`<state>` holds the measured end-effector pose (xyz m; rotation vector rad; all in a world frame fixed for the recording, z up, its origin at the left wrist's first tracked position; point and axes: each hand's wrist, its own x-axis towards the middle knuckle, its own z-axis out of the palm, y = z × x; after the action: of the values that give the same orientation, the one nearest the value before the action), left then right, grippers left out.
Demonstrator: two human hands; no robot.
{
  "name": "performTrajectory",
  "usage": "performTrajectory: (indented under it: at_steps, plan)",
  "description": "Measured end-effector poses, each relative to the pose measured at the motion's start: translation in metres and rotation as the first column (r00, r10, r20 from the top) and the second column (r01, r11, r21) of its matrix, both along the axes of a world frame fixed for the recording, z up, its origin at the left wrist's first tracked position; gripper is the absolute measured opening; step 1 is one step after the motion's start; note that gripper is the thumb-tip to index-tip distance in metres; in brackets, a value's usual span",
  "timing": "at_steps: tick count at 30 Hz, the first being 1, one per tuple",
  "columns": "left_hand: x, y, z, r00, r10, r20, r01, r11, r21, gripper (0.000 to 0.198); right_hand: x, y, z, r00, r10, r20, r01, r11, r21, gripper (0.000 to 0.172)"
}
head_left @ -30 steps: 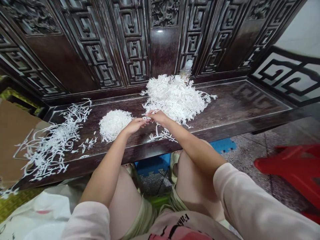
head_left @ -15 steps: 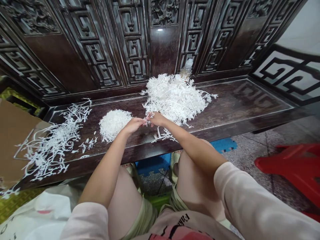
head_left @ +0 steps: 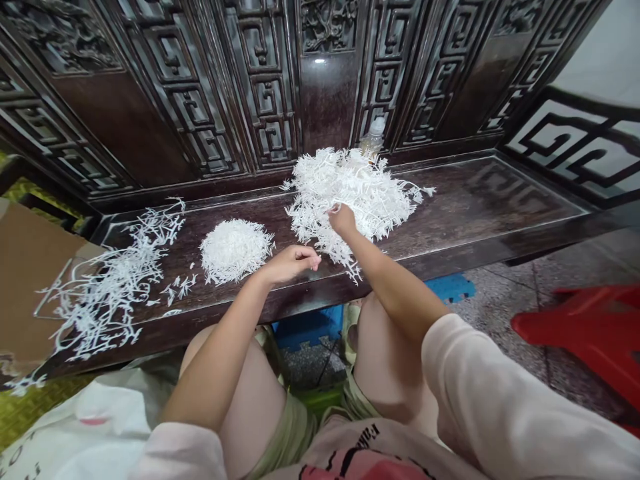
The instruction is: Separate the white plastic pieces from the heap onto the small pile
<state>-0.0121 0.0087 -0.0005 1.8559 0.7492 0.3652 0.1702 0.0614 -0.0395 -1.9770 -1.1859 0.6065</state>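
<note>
At the carved dark-wood bench (head_left: 480,207), your right hand (head_left: 343,219) is at the picking-up step, knuckles up and fingertips sunk in the near edge of the big tangle of white branched plastic sprigs (head_left: 370,180) at twelve o'clock; whether the fingers are closed on a sprig cannot be told, though a loose cluster (head_left: 346,259) trails just under the wrist; your left hand (head_left: 293,261) hovers at the bench's front edge, fingers curled together in a loose fist, and what it holds, if anything, is too small to tell. Judged from the tangle, a pick here calls for a light pinch on one stem and a slow lift, since the barbed, feathery branches interlock and would drag neighbours along. At ten o'clock of the left hand lies a rounded heap of fine white bits (head_left: 235,248), soft-looking; farther out at nine o'clock, thin bare stems (head_left: 115,287) lie scattered flat; a clear bottle (head_left: 374,137) stands behind the tangle; a red stool (head_left: 585,333) sits at four o'clock.
</note>
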Motion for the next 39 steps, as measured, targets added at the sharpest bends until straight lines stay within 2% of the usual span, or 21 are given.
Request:
performTrajectory:
  at_steps: [2,3,5,7,8,10,14,17,20,22,24,26,28,32,36,39]
  plan:
    - [-0.008,0.003,0.003,0.979,0.186,-0.083,-0.178,0.980,0.092,0.032,0.010,0.001,0.001,0.994,-0.007,-0.109,0.001,0.998,-0.057,0.013]
    - [-0.015,0.009,0.003,0.938,0.321,-0.128,-0.301,0.941,0.152,0.032,0.011,0.000,0.002,0.985,0.034,-0.167,-0.048,0.996,-0.081,0.016]
    - [-0.035,0.026,0.000,0.787,0.573,-0.228,-0.507,0.812,0.290,0.031,0.003,-0.004,0.007,0.952,0.158,-0.264,-0.186,0.979,-0.085,0.020]
    - [-0.057,0.043,-0.006,0.573,0.745,-0.341,-0.602,0.665,0.441,0.030,-0.011,-0.009,0.012,0.914,0.251,-0.319,-0.277,0.960,-0.037,0.023]
    - [-0.068,0.050,-0.009,0.481,0.788,-0.384,-0.628,0.615,0.477,0.031,-0.018,-0.011,0.014,0.901,0.270,-0.338,-0.293,0.956,-0.016,0.024]
    - [-0.087,0.059,-0.015,0.374,0.822,-0.430,-0.671,0.560,0.486,0.032,-0.031,-0.015,0.017,0.876,0.299,-0.378,-0.325,0.946,-0.003,0.027]
    - [-0.102,0.061,-0.024,0.313,0.854,-0.416,-0.739,0.494,0.458,0.032,-0.043,-0.018,0.018,0.817,0.405,-0.411,-0.442,0.897,0.007,0.027]
    - [-0.094,0.062,-0.023,0.339,0.870,-0.357,-0.774,0.474,0.419,0.033,-0.044,-0.020,0.017,0.789,0.437,-0.431,-0.483,0.876,0.004,0.025]
    - [-0.074,0.058,-0.017,0.459,0.841,-0.287,-0.768,0.537,0.349,0.031,-0.044,-0.020,0.017,0.792,0.406,-0.457,-0.467,0.884,-0.024,0.022]
    - [-0.056,0.051,-0.014,0.610,0.747,-0.265,-0.706,0.664,0.247,0.030,-0.045,-0.020,0.017,0.793,0.392,-0.466,-0.458,0.888,-0.032,0.020]
    - [-0.039,0.042,-0.013,0.777,0.581,-0.241,-0.581,0.810,0.079,0.034,-0.046,-0.020,0.018,0.782,0.400,-0.478,-0.468,0.884,-0.025,0.020]
    - [-0.025,0.033,-0.016,0.874,0.453,-0.176,-0.469,0.881,-0.065,0.040,-0.047,-0.021,0.019,0.756,0.434,-0.490,-0.499,0.867,-0.003,0.021]
    - [-0.015,0.028,-0.021,0.886,0.451,-0.107,-0.461,0.879,-0.121,0.040,-0.048,-0.021,0.020,0.711,0.485,-0.509,-0.548,0.836,0.031,0.022]
    - [-0.012,0.029,-0.030,0.837,0.545,-0.057,-0.547,0.826,-0.133,0.035,-0.049,-0.021,0.017,0.657,0.538,-0.529,-0.591,0.803,0.083,0.024]
    - [-0.017,0.030,-0.030,0.826,0.554,-0.099,-0.561,0.826,-0.055,0.032,-0.049,-0.020,0.013,0.656,0.589,-0.472,-0.615,0.780,0.119,0.021]
    - [-0.016,0.030,-0.029,0.854,0.516,-0.067,-0.520,0.850,-0.079,0.028,-0.049,-0.020,0.012,0.719,0.580,-0.383,-0.582,0.803,0.125,0.016]
